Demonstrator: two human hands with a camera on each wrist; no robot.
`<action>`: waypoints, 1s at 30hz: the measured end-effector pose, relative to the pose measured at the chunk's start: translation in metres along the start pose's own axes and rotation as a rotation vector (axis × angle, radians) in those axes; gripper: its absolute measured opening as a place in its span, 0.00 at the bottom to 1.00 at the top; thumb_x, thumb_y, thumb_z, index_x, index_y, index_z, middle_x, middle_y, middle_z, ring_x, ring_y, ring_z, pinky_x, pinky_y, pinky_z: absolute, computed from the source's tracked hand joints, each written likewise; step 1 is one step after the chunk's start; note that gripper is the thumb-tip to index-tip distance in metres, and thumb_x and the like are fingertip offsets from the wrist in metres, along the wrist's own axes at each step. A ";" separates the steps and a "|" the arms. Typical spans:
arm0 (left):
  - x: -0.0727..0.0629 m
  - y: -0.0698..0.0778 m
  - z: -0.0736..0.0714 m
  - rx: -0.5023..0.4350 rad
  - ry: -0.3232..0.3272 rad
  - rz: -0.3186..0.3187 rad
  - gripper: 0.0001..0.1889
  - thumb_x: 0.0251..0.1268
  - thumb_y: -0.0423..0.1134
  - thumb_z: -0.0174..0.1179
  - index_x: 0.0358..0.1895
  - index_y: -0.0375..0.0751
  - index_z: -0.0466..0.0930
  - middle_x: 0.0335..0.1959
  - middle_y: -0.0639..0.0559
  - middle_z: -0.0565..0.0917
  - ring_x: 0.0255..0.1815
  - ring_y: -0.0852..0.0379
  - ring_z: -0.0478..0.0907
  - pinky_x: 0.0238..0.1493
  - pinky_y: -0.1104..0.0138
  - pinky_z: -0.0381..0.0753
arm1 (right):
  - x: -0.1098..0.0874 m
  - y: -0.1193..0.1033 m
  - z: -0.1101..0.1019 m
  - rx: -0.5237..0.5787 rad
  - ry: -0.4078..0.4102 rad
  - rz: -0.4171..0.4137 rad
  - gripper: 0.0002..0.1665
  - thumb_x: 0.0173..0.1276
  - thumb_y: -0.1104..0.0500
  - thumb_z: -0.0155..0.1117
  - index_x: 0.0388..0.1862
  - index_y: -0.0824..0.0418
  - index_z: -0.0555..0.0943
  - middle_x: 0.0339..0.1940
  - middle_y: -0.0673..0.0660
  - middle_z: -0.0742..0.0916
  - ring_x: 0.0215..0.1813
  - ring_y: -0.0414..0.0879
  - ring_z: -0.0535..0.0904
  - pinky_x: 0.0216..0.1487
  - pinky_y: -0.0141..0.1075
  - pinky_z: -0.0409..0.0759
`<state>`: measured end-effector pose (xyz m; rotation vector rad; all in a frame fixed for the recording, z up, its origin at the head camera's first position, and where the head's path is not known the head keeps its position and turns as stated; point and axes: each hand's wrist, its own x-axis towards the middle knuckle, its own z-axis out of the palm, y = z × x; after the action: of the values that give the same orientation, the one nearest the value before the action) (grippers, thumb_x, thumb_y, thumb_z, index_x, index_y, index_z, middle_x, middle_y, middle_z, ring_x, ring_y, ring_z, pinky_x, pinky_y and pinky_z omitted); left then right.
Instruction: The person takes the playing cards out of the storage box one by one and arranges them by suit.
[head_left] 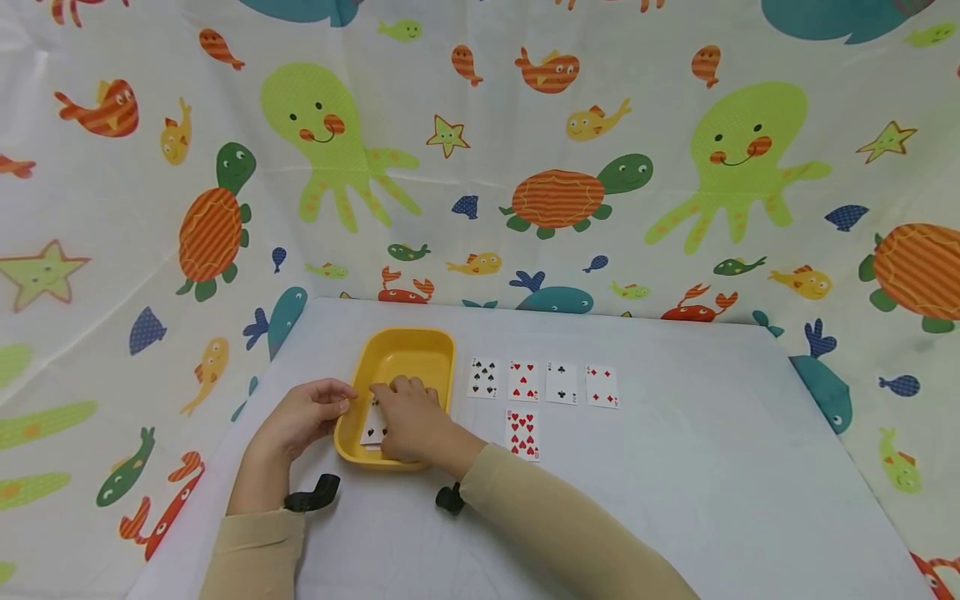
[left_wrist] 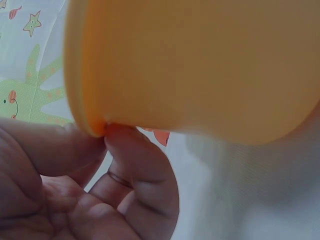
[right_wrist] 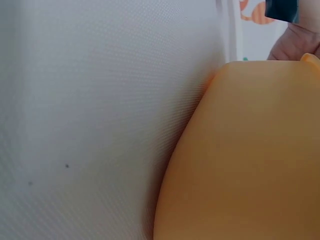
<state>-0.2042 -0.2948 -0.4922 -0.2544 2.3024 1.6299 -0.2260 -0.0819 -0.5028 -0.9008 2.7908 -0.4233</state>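
Observation:
A yellow plastic tray stands on the white tabletop, with playing cards lying face up in its near end. My left hand pinches the tray's left rim between thumb and fingers; the left wrist view shows this grip close up at the tray wall. Over the cards in the tray, my right hand reaches down with bent fingers, covering part of them. Its fingertips are hidden, so I cannot tell whether they grip a card. The right wrist view shows the tray's outside, not this hand.
Right of the tray lies a row of face-up cards: a spade card, a heart card, a club card and a diamond card. Another heart card lies below the row, near my right forearm. A sea-animal curtain hangs behind.

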 end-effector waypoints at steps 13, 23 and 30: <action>-0.001 0.001 -0.001 -0.004 -0.001 -0.003 0.15 0.81 0.34 0.58 0.63 0.33 0.81 0.53 0.48 0.88 0.45 0.54 0.81 0.48 0.70 0.87 | 0.000 0.001 -0.009 0.084 0.017 -0.011 0.54 0.60 0.45 0.84 0.83 0.43 0.68 0.71 0.49 0.79 0.63 0.45 0.72 0.69 0.42 0.77; -0.003 0.003 0.001 0.017 0.004 -0.012 0.15 0.81 0.34 0.58 0.63 0.33 0.81 0.51 0.49 0.87 0.47 0.52 0.82 0.50 0.71 0.87 | -0.006 -0.001 -0.015 0.122 0.027 -0.040 0.56 0.59 0.41 0.85 0.83 0.42 0.67 0.72 0.49 0.79 0.65 0.45 0.72 0.69 0.40 0.77; -0.002 0.002 0.000 0.019 0.000 -0.007 0.14 0.82 0.34 0.58 0.63 0.33 0.81 0.51 0.49 0.87 0.47 0.52 0.82 0.50 0.71 0.87 | -0.012 0.001 -0.021 0.183 0.022 -0.034 0.57 0.59 0.40 0.85 0.84 0.41 0.67 0.74 0.49 0.77 0.67 0.45 0.71 0.73 0.41 0.75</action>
<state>-0.2028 -0.2941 -0.4894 -0.2580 2.3133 1.6037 -0.2219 -0.0696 -0.4823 -0.9077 2.7039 -0.6850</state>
